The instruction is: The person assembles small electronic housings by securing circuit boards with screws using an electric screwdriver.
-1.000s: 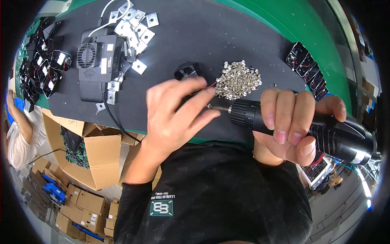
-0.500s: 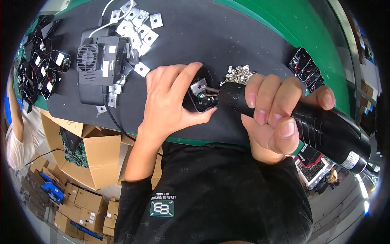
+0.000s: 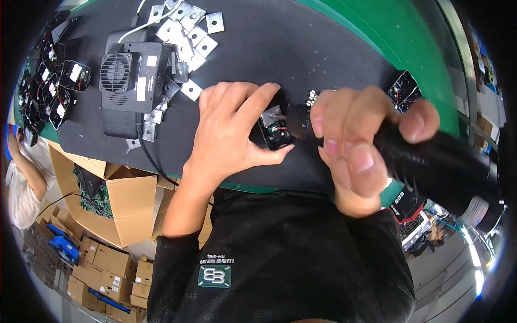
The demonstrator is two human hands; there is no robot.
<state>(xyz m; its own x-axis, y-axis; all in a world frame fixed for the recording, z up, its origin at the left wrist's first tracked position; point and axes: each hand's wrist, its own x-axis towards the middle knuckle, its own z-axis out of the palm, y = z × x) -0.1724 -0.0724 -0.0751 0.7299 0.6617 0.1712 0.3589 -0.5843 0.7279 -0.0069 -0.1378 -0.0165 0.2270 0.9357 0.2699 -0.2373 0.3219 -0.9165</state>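
My left hand [image 3: 229, 126] grips a small black plastic housing [image 3: 280, 144] on the dark mat, thumb on its near edge and fingers on its far side. Inside the housing lie a square metal plate [image 3: 271, 115], a bit of green circuit board and thin red wires. My right hand [image 3: 358, 137] is wrapped round a black electric screwdriver [image 3: 441, 167], held sideways and blurred by motion. Its front end points left into the housing, at the metal plate; whether the tip touches a screw cannot be made out. Small silver screws [image 3: 312, 98] show in part behind my right hand.
Several square metal plates [image 3: 195, 37] lie beside a black device with a fan grille [image 3: 134, 72] and its cables. Wired black housings crowd the left end [image 3: 56, 89], others the right [image 3: 405, 89]. Below the table's left edge stands an open cardboard box [image 3: 132, 210]. Another person's arm [image 3: 29, 167] shows far left.
The screwdriver's rear end has swung slightly down and right, and my right hand has shifted, covering more of the screw pile. My left hand keeps its hold on the housing. The view has moved slightly.
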